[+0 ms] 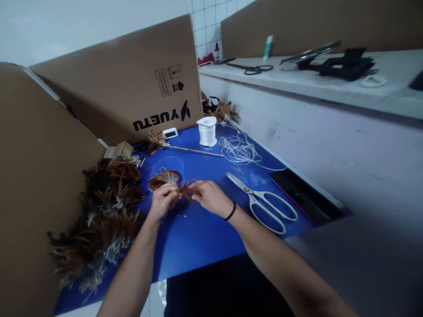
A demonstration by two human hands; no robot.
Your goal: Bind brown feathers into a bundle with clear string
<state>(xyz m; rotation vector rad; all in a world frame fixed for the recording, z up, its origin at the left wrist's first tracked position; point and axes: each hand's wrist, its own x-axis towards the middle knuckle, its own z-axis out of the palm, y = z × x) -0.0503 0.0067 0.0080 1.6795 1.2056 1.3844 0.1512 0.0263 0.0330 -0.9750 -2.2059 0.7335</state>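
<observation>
Over the blue tabletop, my left hand is closed in a pinch on a small bunch of brown feathers. My right hand, with a black band at the wrist, grips the other side of that bunch between thumb and fingers. Just behind my left hand lies a fan of brown and grey feathers; whether it joins the held bunch I cannot tell. Large silver scissors lie half open to the right of my right hand.
Piled feather bundles cover the left side. Toward the back are a stick with feathers, a white spool and tangled clear cord. A phone lies at the right edge. Cardboard walls off the back; a white ledge runs along the right.
</observation>
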